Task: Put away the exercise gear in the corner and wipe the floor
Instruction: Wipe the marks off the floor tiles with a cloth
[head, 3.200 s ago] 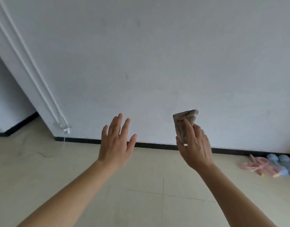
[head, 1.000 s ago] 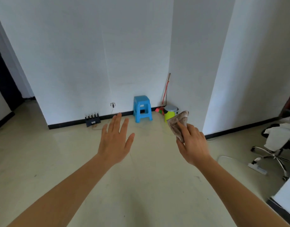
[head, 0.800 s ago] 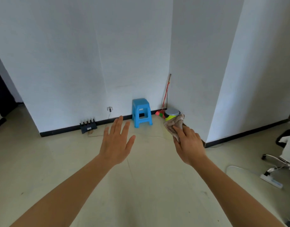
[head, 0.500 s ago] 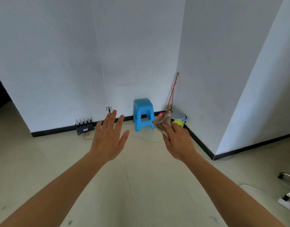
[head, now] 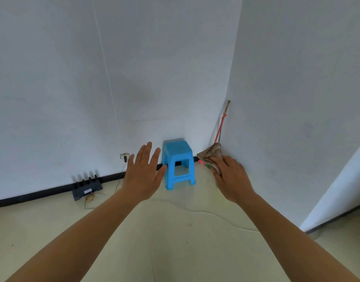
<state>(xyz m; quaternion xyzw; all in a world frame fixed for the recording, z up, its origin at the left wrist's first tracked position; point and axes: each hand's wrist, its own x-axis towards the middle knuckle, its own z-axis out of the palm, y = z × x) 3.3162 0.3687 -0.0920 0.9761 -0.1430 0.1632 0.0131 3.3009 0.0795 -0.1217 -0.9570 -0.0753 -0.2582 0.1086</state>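
Note:
My right hand (head: 231, 177) is raised in front of me, shut on a crumpled brown cloth (head: 209, 154) that sticks up past my fingers. My left hand (head: 143, 175) is held out flat beside it, fingers apart and holding nothing. Both hands hover above the pale floor (head: 171, 241), facing a white-walled corner. No exercise gear is in view.
A blue plastic stool (head: 178, 163) stands against the wall in the corner. A red-handled broom (head: 221, 124) leans in the corner right of it. A dark router with antennas (head: 86, 185) sits by the baseboard at left. A thin white cable (head: 215, 216) trails across the floor.
My view has swung from the wall with the pink and blue gear to this corner and drawn closer to the stool. The office chair has left the view. My right hand still holds the cloth.

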